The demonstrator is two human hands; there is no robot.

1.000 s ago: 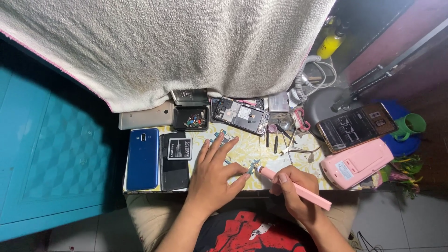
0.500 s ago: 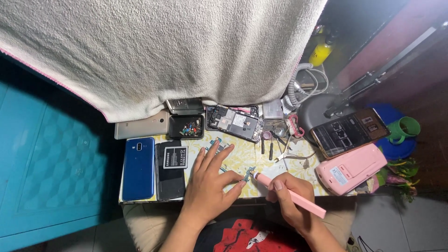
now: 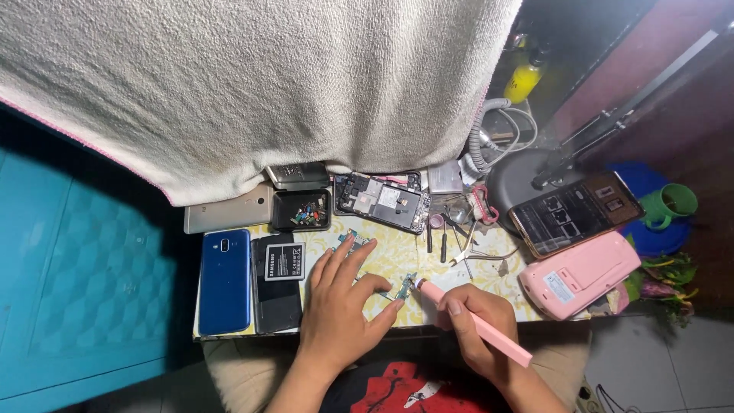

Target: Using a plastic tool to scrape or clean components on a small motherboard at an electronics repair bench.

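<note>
Pen: pink pen (image 3: 475, 323) gripped in right hand (image 3: 478, 333), long axis diagonal, tip pointing up-left at circuit board (image 3: 403, 287).
Board: pinched by left hand (image 3: 340, 310) fingertips, just left of the tip.

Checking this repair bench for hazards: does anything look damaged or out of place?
The opened phone at the table's back lies with its cover off, insides bare. A towel hangs over the bench's back edge, covering part of a silver phone. Nothing looks spilled.

The towel (image 3: 252, 84) runs off the top edge and hides the table's (image 3: 397, 256) back — tray (image 3: 301, 210) bits too small to tell.
</note>
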